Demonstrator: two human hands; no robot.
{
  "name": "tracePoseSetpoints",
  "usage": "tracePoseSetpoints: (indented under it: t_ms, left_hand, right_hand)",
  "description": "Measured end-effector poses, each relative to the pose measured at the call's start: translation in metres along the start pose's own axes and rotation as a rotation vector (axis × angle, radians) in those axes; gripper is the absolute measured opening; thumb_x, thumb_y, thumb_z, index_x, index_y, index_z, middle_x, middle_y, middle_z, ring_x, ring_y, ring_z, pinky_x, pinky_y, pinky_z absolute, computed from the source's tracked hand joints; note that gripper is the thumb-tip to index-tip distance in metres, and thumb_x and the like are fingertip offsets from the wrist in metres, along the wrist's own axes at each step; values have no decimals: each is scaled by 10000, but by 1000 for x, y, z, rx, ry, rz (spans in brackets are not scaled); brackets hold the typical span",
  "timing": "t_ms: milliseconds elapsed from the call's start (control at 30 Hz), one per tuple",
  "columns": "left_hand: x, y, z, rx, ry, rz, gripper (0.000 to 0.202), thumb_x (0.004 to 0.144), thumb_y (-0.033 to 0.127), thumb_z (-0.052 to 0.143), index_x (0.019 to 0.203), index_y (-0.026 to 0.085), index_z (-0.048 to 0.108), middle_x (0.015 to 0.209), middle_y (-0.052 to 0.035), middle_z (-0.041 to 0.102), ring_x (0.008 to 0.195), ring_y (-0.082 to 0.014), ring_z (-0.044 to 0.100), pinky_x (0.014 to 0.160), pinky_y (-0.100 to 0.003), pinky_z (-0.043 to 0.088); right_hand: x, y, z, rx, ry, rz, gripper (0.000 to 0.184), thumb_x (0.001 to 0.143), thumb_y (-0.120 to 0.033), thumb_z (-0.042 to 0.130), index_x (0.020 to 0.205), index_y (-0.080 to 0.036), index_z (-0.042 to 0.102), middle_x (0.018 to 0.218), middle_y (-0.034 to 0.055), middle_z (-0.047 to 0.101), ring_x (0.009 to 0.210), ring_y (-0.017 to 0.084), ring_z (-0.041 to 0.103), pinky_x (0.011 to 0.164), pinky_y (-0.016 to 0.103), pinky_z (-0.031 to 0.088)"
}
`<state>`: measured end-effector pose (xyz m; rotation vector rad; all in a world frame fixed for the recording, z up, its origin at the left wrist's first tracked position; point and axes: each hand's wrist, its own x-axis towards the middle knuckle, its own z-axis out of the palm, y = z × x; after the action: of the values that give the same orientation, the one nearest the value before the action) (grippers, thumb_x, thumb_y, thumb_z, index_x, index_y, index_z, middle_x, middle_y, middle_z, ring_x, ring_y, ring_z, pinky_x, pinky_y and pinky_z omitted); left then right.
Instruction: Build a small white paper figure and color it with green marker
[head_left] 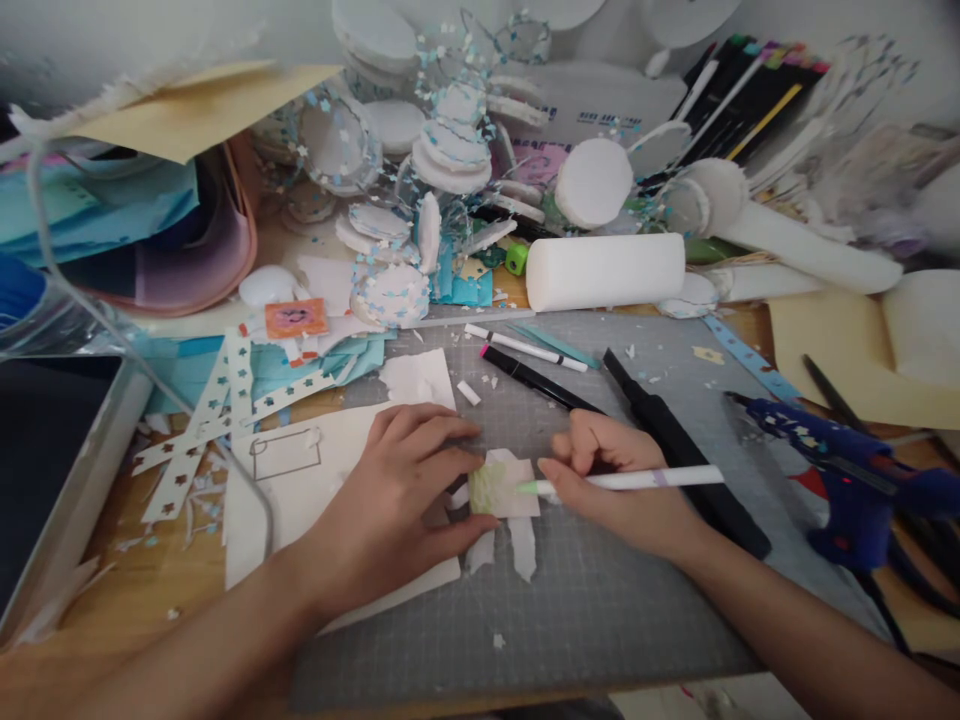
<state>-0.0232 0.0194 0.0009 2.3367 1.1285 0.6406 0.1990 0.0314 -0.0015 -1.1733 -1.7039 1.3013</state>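
Observation:
In my right hand [615, 470] is a slim white marker [645, 480] with a light green tip, pinched between closed fingers and thumb. The tip meets a small paper cutout [506, 487], whose left part is coloured pale green and whose right part is pale. White paper strips stick out below it. My left hand [416, 485] steadies the cutout at its left edge, thumb low and fingers above. Under that hand lies a cream paper sheet [300, 500] with a rectangle drawn on it. A small white cap [469, 393] rests above the cutout.
A grey cutting mat [420, 660] covers the desk. Beyond my hands lie a black marker [532, 378], a white marker [525, 347] and a black cutter-like tool [682, 450]. A blue glue gun [855, 480] lies right. Star-punched strips [217, 410] and white foam discs [596, 182] crowd around.

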Motion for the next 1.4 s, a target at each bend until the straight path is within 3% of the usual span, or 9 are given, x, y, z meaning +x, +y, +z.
tracePoseSetpoints:
  t_ms: [533, 1267, 1400]
  left_hand:
    - [0, 0, 1, 3, -15, -6, 233, 808, 347, 671, 989, 203, 638, 1193, -72, 616, 1132, -269, 478, 976, -452, 350]
    - [0, -2, 2, 33, -31, -4, 267, 788, 354, 696, 978, 187, 613, 1205, -69, 604, 1127, -263, 469, 973, -440, 337]
    - [0, -1, 2, 31, -34, -1, 267, 786, 346, 697, 983, 185, 615, 1201, -70, 606, 1127, -264, 470, 973, -441, 339]
  right_hand:
    - [-3, 1, -1, 41, -63, 31, 321, 817, -218, 589, 615, -206, 340, 590, -55, 411, 497, 67, 345, 428, 199, 266]
    - [-3, 5, -4, 3, -163, 23, 295, 805, -183, 605, 625, -201, 372, 600, -59, 428, 518, 67, 369, 463, 200, 284]
    - [-2, 4, -4, -2, -147, -3, 319, 775, -106, 568, 597, -207, 324, 561, -76, 363, 490, 62, 317, 447, 197, 259]
